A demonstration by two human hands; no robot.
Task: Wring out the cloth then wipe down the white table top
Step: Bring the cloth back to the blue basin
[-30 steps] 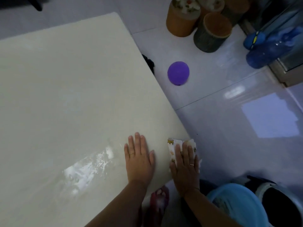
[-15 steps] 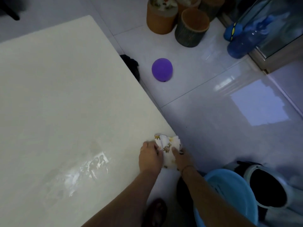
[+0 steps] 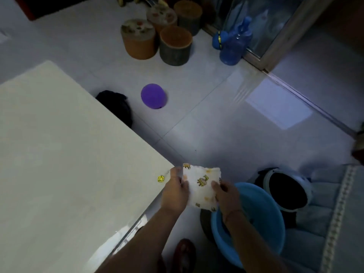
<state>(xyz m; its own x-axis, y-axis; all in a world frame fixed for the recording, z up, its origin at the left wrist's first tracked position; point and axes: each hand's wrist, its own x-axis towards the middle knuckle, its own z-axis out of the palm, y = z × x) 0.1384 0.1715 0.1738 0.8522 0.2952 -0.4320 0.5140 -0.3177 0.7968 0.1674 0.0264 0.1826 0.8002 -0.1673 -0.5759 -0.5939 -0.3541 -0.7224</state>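
Pale glossy floor tiles (image 3: 206, 119) form the background, with the white table top (image 3: 65, 158) filling the left half of the view. Off the table's near right corner, a small white cloth (image 3: 202, 186) printed with yellow cartoon figures is held in the air, spread roughly flat between two hands. Left hand (image 3: 175, 191) pinches the cloth's left edge, thumb on top and fingers curled beneath; right hand (image 3: 226, 196) pinches the right edge in the same manner. The cloth is clear of the table surface and lies partly above the rim of a blue basin (image 3: 262, 209) standing on the floor below the right forearm. Beside the basin, to its right, is a white-rimmed container with a dark interior (image 3: 287, 192). A small yellow round mark (image 3: 161, 178) sits at the table edge, just beside the left hand. Farther out on the floor are a purple ball (image 3: 153, 96), a dark bundle (image 3: 116, 104) at the table's far edge, several cylindrical stools (image 3: 157, 40), and a blue bottle (image 3: 235, 44) near a glass door frame (image 3: 283, 32).
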